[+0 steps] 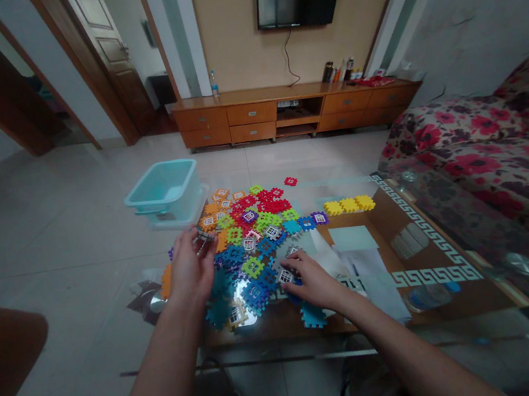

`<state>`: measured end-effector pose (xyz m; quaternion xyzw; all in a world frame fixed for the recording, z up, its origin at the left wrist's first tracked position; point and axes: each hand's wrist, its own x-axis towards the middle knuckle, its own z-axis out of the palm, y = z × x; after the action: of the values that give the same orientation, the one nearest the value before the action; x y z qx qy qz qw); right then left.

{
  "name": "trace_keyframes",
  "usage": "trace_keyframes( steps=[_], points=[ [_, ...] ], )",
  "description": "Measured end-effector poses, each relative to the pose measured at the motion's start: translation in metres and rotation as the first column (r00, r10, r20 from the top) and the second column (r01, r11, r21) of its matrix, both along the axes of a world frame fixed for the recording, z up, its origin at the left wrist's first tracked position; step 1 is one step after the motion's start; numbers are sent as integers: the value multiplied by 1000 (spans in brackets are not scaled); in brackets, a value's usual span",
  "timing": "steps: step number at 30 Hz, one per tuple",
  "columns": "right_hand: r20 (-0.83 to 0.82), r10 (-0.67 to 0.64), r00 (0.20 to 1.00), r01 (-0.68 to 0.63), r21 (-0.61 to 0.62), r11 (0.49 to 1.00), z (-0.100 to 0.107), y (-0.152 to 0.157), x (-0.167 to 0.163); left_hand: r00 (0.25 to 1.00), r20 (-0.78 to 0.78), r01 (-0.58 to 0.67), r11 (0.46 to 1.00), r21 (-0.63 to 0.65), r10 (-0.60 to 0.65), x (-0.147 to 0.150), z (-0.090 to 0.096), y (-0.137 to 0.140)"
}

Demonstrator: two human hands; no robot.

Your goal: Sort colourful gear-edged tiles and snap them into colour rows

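A heap of plastic interlocking tiles (pixel 268 219) in many colours, several with white window inserts, spreads over the glass table. At the heap's left side, my left hand (pixel 191 268) is closed on a grey interlocking tile (pixel 204 236), partly hidden by the fingers. My right hand (pixel 315 283) is at the front right of the heap, thumb and fingers closed around another grey interlocking tile (pixel 285 277) with a white window. Blue tiles (pixel 255 294) lie between my hands. Yellow tiles (pixel 349 205) stand in a row farther right.
An aqua plastic bin (pixel 166 190) stands at the table's far left, on its lid. White papers (pixel 371 275) and a clear bottle with a blue cap (pixel 433 295) show at the right, apparently beneath the glass. A flowered sofa (pixel 468 143) flanks the table's right side.
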<state>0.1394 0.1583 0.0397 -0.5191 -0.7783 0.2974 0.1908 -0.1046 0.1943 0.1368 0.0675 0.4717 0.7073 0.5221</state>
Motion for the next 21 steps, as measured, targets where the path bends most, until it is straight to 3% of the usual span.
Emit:
trace_keyframes(
  steps=[11, 17, 21],
  points=[
    [-137, -93, 986, 82, -86, 993, 4, 4, 5, 999, -3, 38, 999, 26, -38, 2, 0, -3],
    [-172, -179, 969, 171, -59, 983, 12, 7, 5, 994, -42, 105, 993, 44, -103, 6, -5, -6],
    [-336, -241, 911, 185, -192, 964, 19, 6, -3, 977, -68, 208, 977, 43, -204, 23, -9, -16]
  ],
)
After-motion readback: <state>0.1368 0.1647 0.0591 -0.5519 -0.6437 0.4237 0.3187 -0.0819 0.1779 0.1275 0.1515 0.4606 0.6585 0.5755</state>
